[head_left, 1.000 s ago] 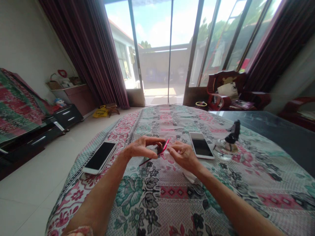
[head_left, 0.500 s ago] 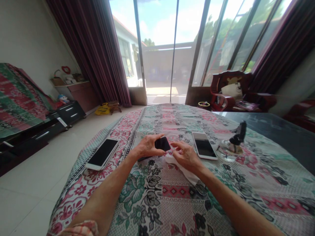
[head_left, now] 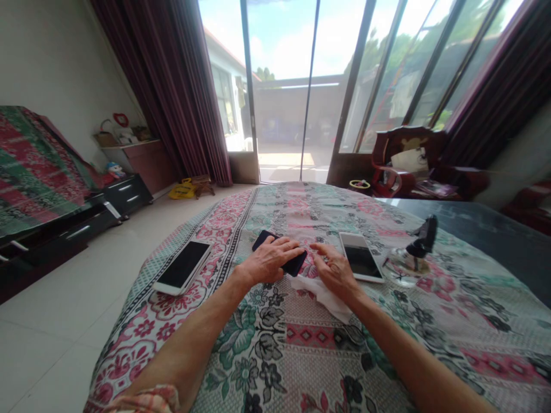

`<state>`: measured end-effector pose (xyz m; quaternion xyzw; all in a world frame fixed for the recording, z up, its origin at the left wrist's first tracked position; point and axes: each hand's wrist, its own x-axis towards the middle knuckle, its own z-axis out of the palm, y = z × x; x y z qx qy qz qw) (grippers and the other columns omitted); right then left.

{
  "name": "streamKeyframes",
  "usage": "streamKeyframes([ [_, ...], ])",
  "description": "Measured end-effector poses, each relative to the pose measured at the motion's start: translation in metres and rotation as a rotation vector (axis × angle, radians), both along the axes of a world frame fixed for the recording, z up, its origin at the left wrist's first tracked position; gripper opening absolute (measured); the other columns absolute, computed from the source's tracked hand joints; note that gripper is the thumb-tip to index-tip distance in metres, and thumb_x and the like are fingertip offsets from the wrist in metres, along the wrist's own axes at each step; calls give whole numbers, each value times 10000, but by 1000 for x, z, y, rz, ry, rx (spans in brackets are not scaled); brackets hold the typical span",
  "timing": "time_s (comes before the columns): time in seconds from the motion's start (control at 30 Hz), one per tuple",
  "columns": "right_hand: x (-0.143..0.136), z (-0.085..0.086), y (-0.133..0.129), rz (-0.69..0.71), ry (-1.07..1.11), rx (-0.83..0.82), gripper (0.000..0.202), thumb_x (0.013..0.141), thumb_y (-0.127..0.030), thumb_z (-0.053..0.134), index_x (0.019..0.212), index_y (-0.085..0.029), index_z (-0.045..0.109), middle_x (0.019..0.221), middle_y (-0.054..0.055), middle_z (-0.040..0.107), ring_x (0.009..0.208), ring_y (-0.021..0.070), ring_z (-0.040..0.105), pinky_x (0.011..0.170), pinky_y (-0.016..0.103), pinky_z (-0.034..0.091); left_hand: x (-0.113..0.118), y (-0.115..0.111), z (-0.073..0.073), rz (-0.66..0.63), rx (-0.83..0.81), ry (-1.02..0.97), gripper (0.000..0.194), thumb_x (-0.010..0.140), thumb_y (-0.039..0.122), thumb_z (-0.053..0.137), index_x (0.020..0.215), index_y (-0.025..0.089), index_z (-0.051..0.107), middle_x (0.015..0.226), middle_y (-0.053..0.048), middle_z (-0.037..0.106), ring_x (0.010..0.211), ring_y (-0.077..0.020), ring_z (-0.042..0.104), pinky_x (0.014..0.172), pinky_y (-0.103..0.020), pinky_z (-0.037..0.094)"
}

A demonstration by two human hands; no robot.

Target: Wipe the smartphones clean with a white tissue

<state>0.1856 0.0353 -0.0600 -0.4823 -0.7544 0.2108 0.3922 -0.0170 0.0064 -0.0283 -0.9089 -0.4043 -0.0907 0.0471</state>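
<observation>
A dark phone (head_left: 297, 265) lies slanted on the patterned tablecloth (head_left: 327, 367) in the middle. Across it rests my left hand (head_left: 271, 258), palm down with fingers stretched over the screen, covering its centre. Just beyond the phone's right end hovers my right hand (head_left: 334, 268), its fingers loosely bent and apart, with nothing seen in them. A crumpled white tissue (head_left: 321, 292) lies beneath and beside that hand. To the right is a white-framed phone (head_left: 362, 258) with a dark screen. Another white-framed phone (head_left: 185, 267) lies at the left, apparently on top of something flat and pale.
A clear bottle with a black spray head (head_left: 424, 238) stands right of the white phone. Beyond the table are a dark tabletop (head_left: 482, 229), a red wooden chair (head_left: 383, 152) and glass doors (head_left: 284, 126). A black low cabinet (head_left: 129, 192) stands at left.
My left hand has gone from holding the dark phone by its edges to lying flat over it. The phone now lies turned on the cloth. My right hand has drawn slightly right.
</observation>
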Motion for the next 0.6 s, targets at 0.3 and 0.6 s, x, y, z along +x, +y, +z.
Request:
streamKeyframes([
  [0.3,-6,-5,-6,32,-144,12,441,746,-332,542,1153,-169,585,1150,148,615,1045,269,582,909,436,448,-27,10,-1,255,-102,-331,726,627,25,499,1318,242,454,1322,-47,521,1202,-205,462,1044,-328,333],
  [0.6,-23,-4,-9,169,-330,145,564,701,-347,617,1229,-171,526,1172,150,573,1094,303,502,946,449,392,-56,25,-26,811,-201,-731,267,578,42,578,794,161,680,732,-89,648,929,-312,603,871,-385,424],
])
